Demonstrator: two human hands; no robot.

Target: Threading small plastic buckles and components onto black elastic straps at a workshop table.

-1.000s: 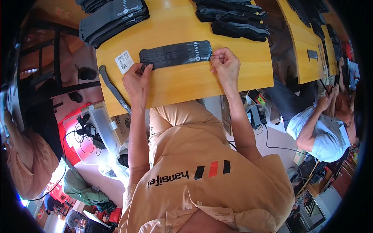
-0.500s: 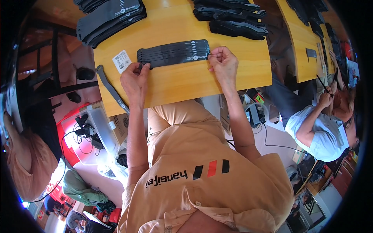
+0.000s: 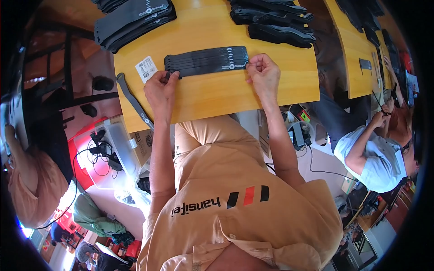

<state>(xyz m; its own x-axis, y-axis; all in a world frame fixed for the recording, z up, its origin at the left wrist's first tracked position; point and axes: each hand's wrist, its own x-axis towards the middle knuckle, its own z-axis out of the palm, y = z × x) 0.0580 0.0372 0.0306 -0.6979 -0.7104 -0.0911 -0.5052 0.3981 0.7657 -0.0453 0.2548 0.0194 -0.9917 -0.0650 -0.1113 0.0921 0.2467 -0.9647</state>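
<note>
Several black straps (image 3: pixel 205 61) lie overlapped like a fan on the yellow table, their pale printed marks lined up toward the right. My left hand (image 3: pixel 162 92) pinches the left end of the nearest strap between thumb and fingers. At the other end, my right hand (image 3: pixel 264 74) has thumb and fingertips closed on that strap's right tip. A single loose strap (image 3: pixel 133 100) lies apart along the table's left edge. Just beyond my left hand is a white printed label (image 3: pixel 146 68).
Stacks of flat black straps (image 3: pixel 135 22) sit at the table's far left, and bundled straps (image 3: pixel 280 34) at the far right. A clear plastic bin (image 3: pixel 110 158) with cables stands below on the left. A co-worker in a white shirt (image 3: pixel 373 156) is at another table on the right.
The whole view has shifted slightly, so the table and straps appear a little farther right. Both hands keep their pinch on the nearest strap's ends.
</note>
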